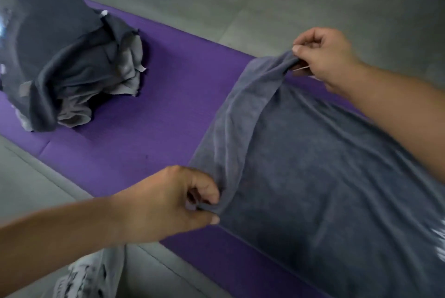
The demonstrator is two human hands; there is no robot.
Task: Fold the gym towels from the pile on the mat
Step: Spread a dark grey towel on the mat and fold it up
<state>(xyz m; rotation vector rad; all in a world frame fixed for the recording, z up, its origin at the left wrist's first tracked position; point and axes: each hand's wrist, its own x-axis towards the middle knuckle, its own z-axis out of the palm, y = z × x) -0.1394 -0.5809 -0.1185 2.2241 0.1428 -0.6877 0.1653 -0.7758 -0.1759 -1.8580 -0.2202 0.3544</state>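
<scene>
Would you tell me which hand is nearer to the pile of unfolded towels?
Left. The left hand pinches the grey towel at its near corner, right of and below the pile; the right hand pinches the far corner, farther off to the pile's right.

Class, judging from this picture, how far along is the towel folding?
Done: no folded towel shows. In hand: the left hand and right hand each pinch a corner of one grey towel spread on the purple mat. Left: folding it, then the heaped pile.
</scene>
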